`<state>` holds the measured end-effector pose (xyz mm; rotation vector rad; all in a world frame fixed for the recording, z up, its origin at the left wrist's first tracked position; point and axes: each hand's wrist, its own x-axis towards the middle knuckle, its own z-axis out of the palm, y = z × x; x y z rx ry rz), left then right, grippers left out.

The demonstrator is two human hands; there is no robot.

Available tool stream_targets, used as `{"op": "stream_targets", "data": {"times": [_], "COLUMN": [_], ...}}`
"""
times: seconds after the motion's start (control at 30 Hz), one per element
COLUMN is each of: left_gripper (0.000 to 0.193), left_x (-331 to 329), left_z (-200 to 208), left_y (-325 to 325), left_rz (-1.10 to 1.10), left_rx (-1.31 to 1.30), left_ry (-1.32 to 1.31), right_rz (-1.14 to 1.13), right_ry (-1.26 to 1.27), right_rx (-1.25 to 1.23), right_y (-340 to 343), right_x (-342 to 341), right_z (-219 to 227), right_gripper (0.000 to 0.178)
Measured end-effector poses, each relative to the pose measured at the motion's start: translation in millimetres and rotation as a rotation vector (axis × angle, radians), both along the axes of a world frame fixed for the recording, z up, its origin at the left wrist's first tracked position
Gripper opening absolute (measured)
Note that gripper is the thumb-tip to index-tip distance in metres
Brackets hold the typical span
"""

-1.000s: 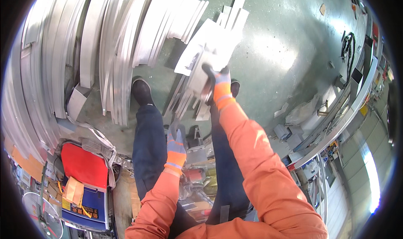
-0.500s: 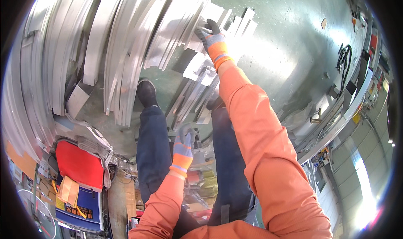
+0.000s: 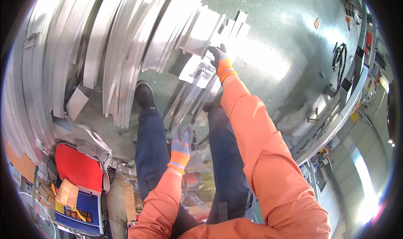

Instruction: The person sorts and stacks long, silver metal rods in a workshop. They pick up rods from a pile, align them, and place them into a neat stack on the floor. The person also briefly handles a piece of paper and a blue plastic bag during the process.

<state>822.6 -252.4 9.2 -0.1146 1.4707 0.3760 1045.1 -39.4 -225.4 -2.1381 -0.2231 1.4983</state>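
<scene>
My right hand (image 3: 220, 59), in a grey, blue and orange glove, reaches out beside the near end of a wide silver metal profile (image 3: 202, 31). Its dark fingers are apart with nothing visible between them; whether they touch the metal I cannot tell. Just below lie a white sheet (image 3: 189, 70) and a bundle of shorter metal strips (image 3: 187, 97). My left hand (image 3: 181, 146), gloved alike, hovers low between my legs. Its fingers look curled but are smeared, so any grip is unclear.
Long silver profiles (image 3: 124, 58) lie in rows across the floor at left, close to my shoe (image 3: 145, 94). A red and blue chair (image 3: 79, 165) stands at lower left. Black cables (image 3: 338, 59) lie at right, near a long metal rail (image 3: 336, 132).
My right hand has drawn back toward me from the top of the profiles, its fingers spreading. The wide profile there shows more fully. My left hand has barely moved.
</scene>
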Motion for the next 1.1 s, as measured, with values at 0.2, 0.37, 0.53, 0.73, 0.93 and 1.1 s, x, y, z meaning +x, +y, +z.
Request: {"op": "stream_targets", "data": {"times": [0.2,0.37,0.53,0.73,0.93,1.1], "left_gripper": [0.036,0.037,0.036,0.031,0.036,0.063], "left_x": [6,7,-16,-64,-155,-257], "left_z": [-10,-24,-23,138,346,365], "left_y": [-39,-46,-110,-34,-87,-251], "left_rz": [-0.044,-0.708,-0.437,0.045,-0.739,-1.240], "left_rx": [0.187,0.125,0.277,0.438,0.088,-0.271], "left_ry": [0.008,0.190,0.288,0.102,0.721,0.696], "right_rz": [0.892,0.508,0.652,0.454,0.571,0.051], "right_ry": [-0.322,-0.300,-0.267,-0.438,-0.470,0.400], "right_rx": [-0.021,-0.114,-0.390,-0.809,-0.282,0.164], "right_y": [-30,-176,-392,-584,-392,-160], "right_x": [0,70,186,340,321,217], "right_z": [23,119,315,440,454,615], "right_gripper": [0.061,0.068,0.061,0.061,0.042,0.037]}}
